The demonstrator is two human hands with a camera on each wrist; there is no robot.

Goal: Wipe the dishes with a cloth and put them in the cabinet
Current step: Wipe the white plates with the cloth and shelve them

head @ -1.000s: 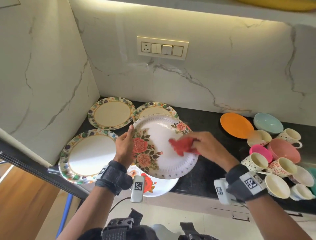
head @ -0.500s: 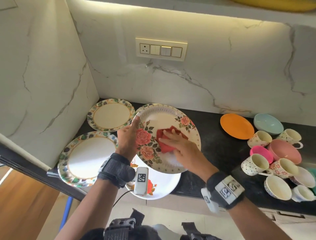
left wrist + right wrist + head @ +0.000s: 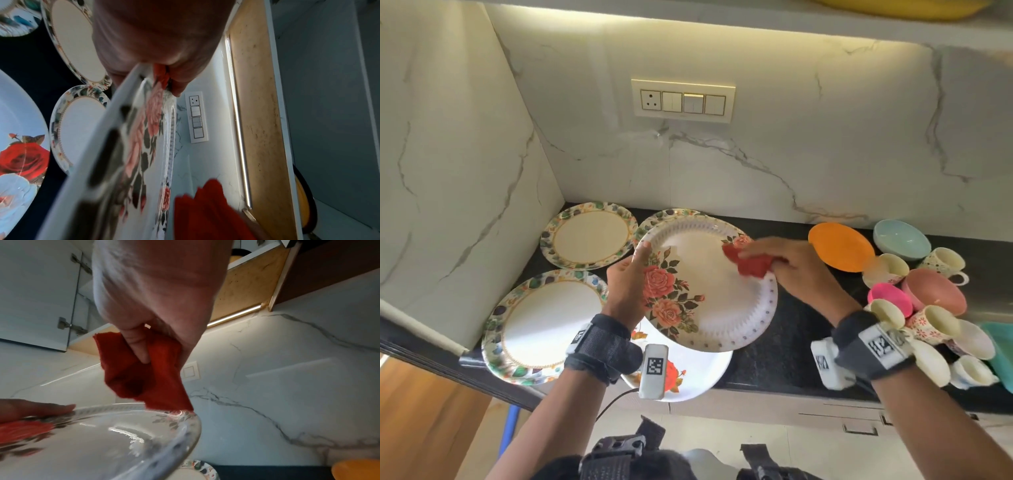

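Observation:
My left hand (image 3: 628,279) grips the left rim of a white plate with pink roses (image 3: 709,294), held tilted above the black counter. The same plate (image 3: 131,154) fills the left wrist view, edge-on. My right hand (image 3: 787,263) holds a bunched red cloth (image 3: 751,262) against the plate's upper right rim. In the right wrist view the thumb presses into the cloth (image 3: 141,369), which hangs onto the plate (image 3: 102,443).
Three leaf-rimmed plates (image 3: 590,236) (image 3: 544,325) (image 3: 671,214) and a red-rose plate (image 3: 681,373) lie on the counter (image 3: 784,342) below and left. An orange plate (image 3: 840,246), a blue bowl (image 3: 900,236), a pink bowl (image 3: 933,291) and several cups (image 3: 941,260) crowd the right. An open cabinet (image 3: 252,280) is overhead.
The cloth swept from the plate's right side to its centre, then back out to the upper right rim. My left hand kept its grip and the plate tilted slightly.

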